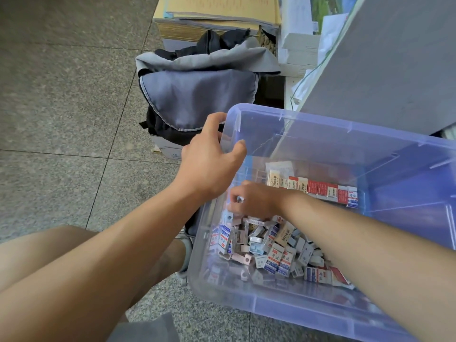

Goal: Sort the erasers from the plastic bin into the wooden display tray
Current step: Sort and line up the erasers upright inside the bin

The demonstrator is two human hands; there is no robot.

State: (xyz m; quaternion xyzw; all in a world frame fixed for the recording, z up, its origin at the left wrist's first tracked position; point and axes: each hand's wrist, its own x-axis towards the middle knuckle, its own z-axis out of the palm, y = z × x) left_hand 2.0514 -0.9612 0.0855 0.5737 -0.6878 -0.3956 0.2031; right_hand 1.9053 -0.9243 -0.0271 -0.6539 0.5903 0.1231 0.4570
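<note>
- Plastic bin (370,149), translucent blue, on the speckled floor (61,95); grey backpack (197,95) just behind its far-left corner.
- Loose erasers (271,250) heaped in the bin's near-left part, directly under and around the right hand.
- Boxed eraser row (318,190) stands upright along the bin bottom, just beyond the right wrist.
- Left hand (212,156) grips the bin's far-left corner rim, thumb inside, fingers outside.
- Right hand (256,203) inside the bin, on the heap, fingers curled, pinching a small pale eraser (240,199).
</note>
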